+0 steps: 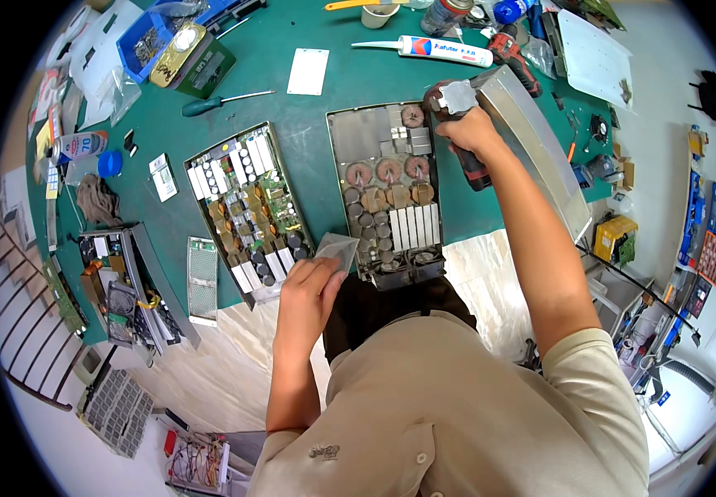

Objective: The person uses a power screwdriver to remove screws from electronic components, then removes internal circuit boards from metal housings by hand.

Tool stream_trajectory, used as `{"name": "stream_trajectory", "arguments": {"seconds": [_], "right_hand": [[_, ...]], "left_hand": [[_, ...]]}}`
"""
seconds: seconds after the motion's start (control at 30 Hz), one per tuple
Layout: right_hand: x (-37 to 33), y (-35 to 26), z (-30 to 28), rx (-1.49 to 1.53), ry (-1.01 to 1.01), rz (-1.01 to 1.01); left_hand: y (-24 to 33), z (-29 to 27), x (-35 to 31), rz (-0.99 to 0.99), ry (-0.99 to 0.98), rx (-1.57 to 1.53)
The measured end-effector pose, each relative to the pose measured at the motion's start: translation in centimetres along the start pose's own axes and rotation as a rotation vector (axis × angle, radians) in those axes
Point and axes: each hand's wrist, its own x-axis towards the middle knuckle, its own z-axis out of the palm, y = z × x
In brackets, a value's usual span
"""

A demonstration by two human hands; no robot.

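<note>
My right hand (471,132) is wrapped round the grip of a red and black cordless drill (455,98). The drill is at the upper right corner of an open power supply unit (407,224), a metal case packed with copper coils, capacitors and white blocks. Between the fingers of my left hand (306,291) is a small clear plastic bag (339,247). It overlaps the gap between that unit and a second open circuit unit (250,207) with green board and white blocks, lying tilted on its left. What the bag contains, if anything, I cannot make out.
A long metal cover (532,141) stands right of the drill. Beyond lie a sealant tube (445,51), another cordless drill (513,62), a white card (308,71) and a screwdriver (225,102). At the left are a spray can (80,147) and a dismantled unit (118,286).
</note>
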Motion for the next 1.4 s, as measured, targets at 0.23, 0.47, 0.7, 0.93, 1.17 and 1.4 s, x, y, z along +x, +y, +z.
{"name": "stream_trajectory", "arguments": {"seconds": [0.23, 0.47, 0.7, 0.93, 1.17, 1.4], "right_hand": [[0.5, 0.4, 0.4, -0.042, 0.042, 0.032], [0.2, 0.0, -0.1, 0.012, 0.024, 0.075], [-0.2, -0.6, 0.0, -0.078, 0.022, 0.023], [0.0, -0.7, -0.3, -0.100, 0.008, 0.017], [-0.2, -0.3, -0.4, -0.088, 0.009, -0.013], [0.3, -0.1, -0.4, -0.088, 0.000, -0.001]], "left_hand": [[0.7, -1.1, 0.7, 0.060, 0.000, 0.016], [1.3, -1.9, -0.6, 0.042, -0.009, 0.053], [1.6, -2.6, -1.7, 0.044, 0.041, 0.080], [2.1, -3.2, -2.7, -0.009, 0.057, 0.104], [1.9, -3.3, -3.1, 0.002, 0.068, 0.127], [1.8, -3.6, -3.5, -0.010, 0.070, 0.139]]}}
